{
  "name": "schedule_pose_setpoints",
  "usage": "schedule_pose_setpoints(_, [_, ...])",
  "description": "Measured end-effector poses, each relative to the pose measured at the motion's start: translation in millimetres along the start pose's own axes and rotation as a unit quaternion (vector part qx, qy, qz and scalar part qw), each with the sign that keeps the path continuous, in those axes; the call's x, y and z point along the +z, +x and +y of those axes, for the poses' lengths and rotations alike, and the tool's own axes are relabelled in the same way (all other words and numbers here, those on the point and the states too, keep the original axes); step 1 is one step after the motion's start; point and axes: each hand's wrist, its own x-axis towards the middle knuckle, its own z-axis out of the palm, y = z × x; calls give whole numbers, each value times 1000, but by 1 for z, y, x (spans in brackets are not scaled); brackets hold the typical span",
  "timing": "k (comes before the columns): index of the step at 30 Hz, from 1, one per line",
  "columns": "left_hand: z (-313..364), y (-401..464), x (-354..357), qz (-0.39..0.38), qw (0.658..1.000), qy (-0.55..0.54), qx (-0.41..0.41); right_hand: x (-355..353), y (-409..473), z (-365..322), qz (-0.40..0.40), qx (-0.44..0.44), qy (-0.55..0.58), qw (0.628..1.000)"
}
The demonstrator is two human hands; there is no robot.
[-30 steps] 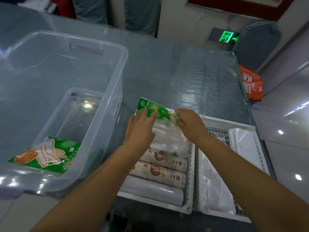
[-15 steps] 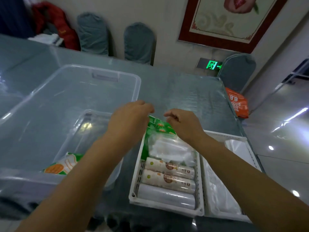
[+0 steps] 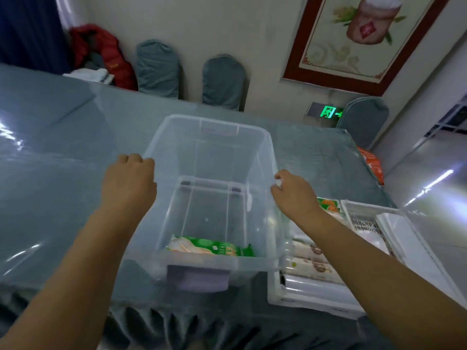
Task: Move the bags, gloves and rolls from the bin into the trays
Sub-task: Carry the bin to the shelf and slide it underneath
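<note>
The clear plastic bin (image 3: 214, 121) stands in front of me on the grey table. My left hand (image 3: 129, 180) curls over its left rim and my right hand (image 3: 293, 190) pinches its right rim. One green glove pack (image 3: 212, 248) lies on the bin's floor by the near wall. To the right, a white tray (image 3: 303, 296) holds printed rolls (image 3: 310, 263) and a second green glove pack (image 3: 328, 204) at its far end. A second white tray (image 3: 366, 205) beside it holds clear bags (image 3: 404, 238).
Glossy film covers the table (image 3: 63, 173), and its pleated skirt hangs at the near edge. An orange bag (image 3: 371, 162) sits past the table's right side. Grey-covered chairs (image 3: 222, 82) and a red jacket (image 3: 101, 51) line the far wall.
Both hands let go of the glove pack in the left tray and swung left to the bin's rims. My view turned left, so the bin is now centred.
</note>
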Motion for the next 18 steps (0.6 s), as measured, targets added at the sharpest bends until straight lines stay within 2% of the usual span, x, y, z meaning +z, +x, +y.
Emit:
schedule_pose_setpoints(5, [-38,-6,12,-70,994,-79,-26,13,-22,-20,11,104,-12,994])
schedule_pose_setpoints(12, [-46,-10,-2,-20,978,-209,-2,5,-62,-38,89,208,82,971])
schedule_pose_setpoints(18, [-28,-14,-50,50,966,-252,36,-36,-101,-43,197,216,131,947])
